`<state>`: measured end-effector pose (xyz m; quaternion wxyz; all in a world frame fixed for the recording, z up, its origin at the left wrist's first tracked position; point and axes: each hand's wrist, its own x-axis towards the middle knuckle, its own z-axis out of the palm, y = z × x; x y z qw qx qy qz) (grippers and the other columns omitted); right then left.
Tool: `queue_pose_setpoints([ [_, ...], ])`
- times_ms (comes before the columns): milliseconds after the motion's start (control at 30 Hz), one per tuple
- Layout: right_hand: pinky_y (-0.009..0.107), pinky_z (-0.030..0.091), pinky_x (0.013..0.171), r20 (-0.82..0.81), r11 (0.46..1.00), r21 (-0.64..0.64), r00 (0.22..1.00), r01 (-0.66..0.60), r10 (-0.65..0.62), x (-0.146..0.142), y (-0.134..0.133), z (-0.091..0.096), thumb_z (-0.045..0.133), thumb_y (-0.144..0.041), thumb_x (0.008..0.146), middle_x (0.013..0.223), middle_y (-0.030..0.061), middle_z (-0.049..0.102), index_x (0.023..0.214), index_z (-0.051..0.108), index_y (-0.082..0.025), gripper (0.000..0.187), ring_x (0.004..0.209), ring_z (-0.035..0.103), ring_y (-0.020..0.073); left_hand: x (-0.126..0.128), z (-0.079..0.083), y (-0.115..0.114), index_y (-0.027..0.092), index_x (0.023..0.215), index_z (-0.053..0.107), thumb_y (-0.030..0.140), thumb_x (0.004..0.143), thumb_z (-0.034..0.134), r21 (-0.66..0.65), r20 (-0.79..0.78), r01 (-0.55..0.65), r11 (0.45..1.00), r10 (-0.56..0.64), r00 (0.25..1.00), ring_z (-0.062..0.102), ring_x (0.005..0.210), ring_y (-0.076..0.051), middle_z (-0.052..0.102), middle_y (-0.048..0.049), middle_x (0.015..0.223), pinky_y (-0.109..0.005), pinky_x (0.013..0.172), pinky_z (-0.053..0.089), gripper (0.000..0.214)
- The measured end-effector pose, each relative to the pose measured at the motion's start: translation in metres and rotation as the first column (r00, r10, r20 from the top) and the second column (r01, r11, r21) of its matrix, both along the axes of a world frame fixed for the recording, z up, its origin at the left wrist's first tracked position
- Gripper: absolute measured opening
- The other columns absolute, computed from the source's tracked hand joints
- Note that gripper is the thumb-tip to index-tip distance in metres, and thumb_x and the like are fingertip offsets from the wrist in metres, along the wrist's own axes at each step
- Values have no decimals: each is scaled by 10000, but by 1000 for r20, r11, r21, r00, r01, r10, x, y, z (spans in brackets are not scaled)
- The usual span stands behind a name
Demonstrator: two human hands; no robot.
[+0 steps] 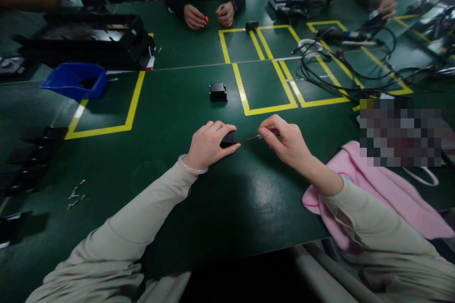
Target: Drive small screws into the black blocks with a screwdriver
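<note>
My left hand (211,144) is closed around a small black block-shaped part (228,139) just above the green table (170,241). My right hand (284,139) pinches the handle of a screwdriver (261,136), whose thin shaft points left. The shaft's tip meets the right side of the black part; what it touches there is too small to make out. A second black box-like part (218,92) sits on the table beyond my hands.
Small metal pieces (75,195) lie at left, near black parts (28,156). Farther back are a blue bin (76,80) and black trays (88,40). Cables (355,75) and a pink cloth (377,189) occupy the right. Co-workers' hands (195,17) are across the table.
</note>
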<state>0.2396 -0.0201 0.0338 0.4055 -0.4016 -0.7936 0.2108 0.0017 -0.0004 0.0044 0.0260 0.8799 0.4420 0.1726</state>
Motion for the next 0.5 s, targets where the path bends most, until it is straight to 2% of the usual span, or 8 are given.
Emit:
queue_pose_setpoints([
  [200,231,419,557,-27,1000,11,1000,14,-14,-1,-2,0,483,-244,988,761,-24,583,986,545,-214,69,558,553,90,0,-1,0,222,1196,640,558,936,546,6,-2,-1,1000,1,1000,587,951,-238,672,-71,1066,-363,838,458,435],
  [400,228,405,543,-4,1000,-8,1000,1,-1,0,-1,0,521,-288,989,703,-38,580,909,534,-223,103,526,531,86,0,-1,0,220,1194,640,563,935,547,5,-1,-1,1000,1,1000,590,960,-240,676,-69,1084,-361,834,459,439],
  [500,222,422,554,-23,1000,-5,1000,4,-4,0,-1,0,501,-248,989,754,-28,588,967,542,-213,59,543,547,82,0,-1,0,218,1195,640,568,935,546,6,-2,1,1000,-1,1000,589,955,-241,675,-67,1077,-365,835,460,446],
])
